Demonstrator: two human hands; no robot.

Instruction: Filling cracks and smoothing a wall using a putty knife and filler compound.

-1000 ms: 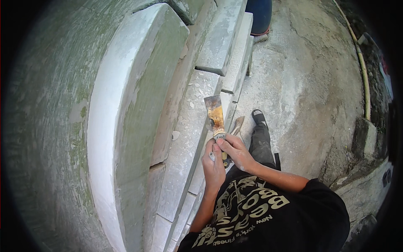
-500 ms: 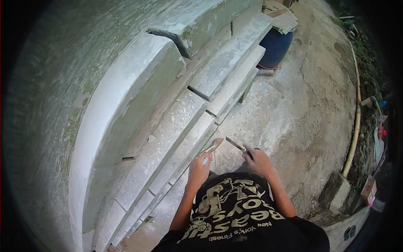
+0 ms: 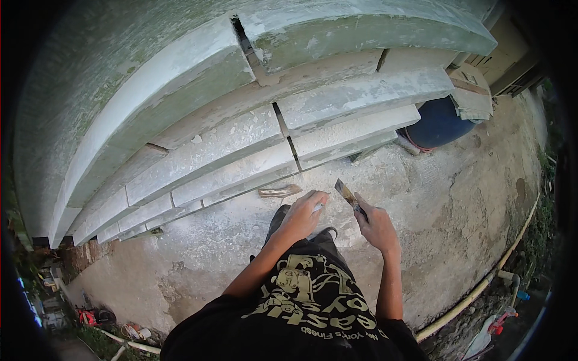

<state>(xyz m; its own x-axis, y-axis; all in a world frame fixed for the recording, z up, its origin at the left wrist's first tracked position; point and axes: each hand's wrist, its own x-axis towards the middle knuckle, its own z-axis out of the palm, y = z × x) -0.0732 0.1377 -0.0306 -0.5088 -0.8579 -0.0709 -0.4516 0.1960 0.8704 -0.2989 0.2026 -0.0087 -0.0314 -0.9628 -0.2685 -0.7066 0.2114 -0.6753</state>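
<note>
My right hand [image 3: 379,228] is closed around the dark handle of a putty knife [image 3: 345,191], its flat, stained blade pointing up and away from me. To its left, my left hand [image 3: 305,215] is closed with a small whitish object [image 3: 318,207] showing at its fingers; its kind is too small to tell. Both hands are in front of my body, above the floor and apart from each other. Beyond them runs a stack of long pale slabs [image 3: 241,174], stepped like stairs, with dark gaps between sections. A flat brown piece [image 3: 280,191] lies on the floor at the foot of the slabs.
A dark blue drum [image 3: 438,123] stands at the far right end of the slabs, with flat boards [image 3: 472,90] on top. Rough concrete floor [image 3: 445,210] spreads to the right. A long yellowish pipe [image 3: 481,289] runs along its edge beside plants.
My view has turned to the right, so the slabs now run more across the picture. The putty knife's blade is tilted more upright. Both hands keep their hold.
</note>
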